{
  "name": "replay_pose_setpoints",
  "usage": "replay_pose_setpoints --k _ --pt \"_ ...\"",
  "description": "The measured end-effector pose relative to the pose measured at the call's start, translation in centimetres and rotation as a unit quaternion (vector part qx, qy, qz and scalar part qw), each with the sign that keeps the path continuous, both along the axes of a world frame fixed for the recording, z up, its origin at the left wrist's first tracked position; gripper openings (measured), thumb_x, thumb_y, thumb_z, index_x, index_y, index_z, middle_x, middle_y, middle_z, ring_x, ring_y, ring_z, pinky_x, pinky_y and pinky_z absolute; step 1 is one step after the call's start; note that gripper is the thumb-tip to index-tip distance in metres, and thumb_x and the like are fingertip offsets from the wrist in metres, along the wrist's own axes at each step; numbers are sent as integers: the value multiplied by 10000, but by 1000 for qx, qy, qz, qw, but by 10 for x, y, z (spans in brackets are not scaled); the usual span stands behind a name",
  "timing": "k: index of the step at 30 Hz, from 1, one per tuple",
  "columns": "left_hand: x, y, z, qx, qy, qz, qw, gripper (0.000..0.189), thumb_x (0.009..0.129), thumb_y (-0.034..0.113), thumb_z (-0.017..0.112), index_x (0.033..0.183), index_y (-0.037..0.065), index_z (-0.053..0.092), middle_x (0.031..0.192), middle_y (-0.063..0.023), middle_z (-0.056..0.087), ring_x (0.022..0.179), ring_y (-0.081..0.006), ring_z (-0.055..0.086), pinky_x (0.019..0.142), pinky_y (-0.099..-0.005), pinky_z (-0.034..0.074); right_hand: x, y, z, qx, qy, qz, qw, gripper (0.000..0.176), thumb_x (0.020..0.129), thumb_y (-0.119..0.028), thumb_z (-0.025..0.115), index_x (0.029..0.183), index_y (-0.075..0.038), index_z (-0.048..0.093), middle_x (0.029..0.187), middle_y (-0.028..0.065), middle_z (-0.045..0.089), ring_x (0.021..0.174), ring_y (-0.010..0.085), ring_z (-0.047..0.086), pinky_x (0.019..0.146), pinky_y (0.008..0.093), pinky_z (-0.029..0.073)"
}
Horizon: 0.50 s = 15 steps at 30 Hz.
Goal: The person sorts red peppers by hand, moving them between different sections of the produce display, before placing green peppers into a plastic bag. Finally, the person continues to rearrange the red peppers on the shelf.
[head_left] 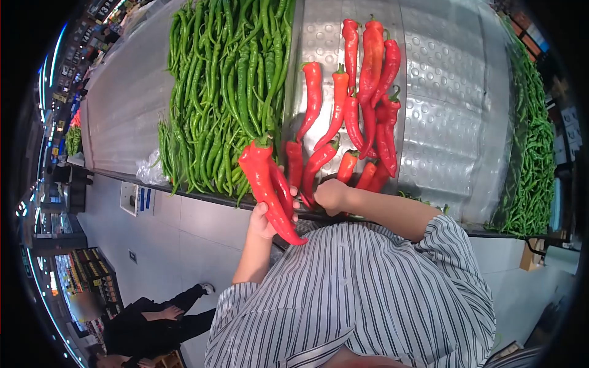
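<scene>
My left hand is closed around red chili peppers [270, 187], at least two held together, stems up and the front one's curved tip pointing down. The thumb of my left hand [264, 226] lies against the front pepper, with fingertips showing on its other side. Low over the front of the red pepper display, my right hand [331, 195] is curled with its back to me; its fingers are mostly hidden, and what they hold cannot be made out. A red pepper [320, 161] lies right beside that hand. Several more red peppers [370, 61] lie loosely on the dimpled metal shelf [319, 37].
Long green peppers [227, 92] are piled left of the red ones. Thinner green peppers [531, 141] fill the far right. A clear plastic bag [150, 168] sits at the left front edge. A person in dark clothes [147, 325] is on the floor at lower left.
</scene>
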<state>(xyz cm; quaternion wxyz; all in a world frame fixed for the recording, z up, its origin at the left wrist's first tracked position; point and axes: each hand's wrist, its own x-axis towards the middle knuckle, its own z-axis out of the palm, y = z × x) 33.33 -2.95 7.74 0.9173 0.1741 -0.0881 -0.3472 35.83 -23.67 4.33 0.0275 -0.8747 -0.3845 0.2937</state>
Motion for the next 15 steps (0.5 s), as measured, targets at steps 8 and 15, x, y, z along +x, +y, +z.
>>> replay_pose_setpoints --k 8,15 --pt "8 -11 5 -23 -9 -21 999 795 832 295 681 1451 69 237 1307 -192 442 1118 -339 561 813 -475 572 -13 -3 -48 160 -74 -30 984 142 703 -109 632 821 -32 650 788 168 663 790 335 673 673 429 539" --pt "-1 -13 1 -47 -3 -34 998 796 826 299 687 1432 20 253 1313 -196 431 1134 -352 552 830 -494 563 -22 -3 -55 222 -147 -46 963 153 784 -142 544 739 -52 660 684 135 648 680 315 671 610 421 533"
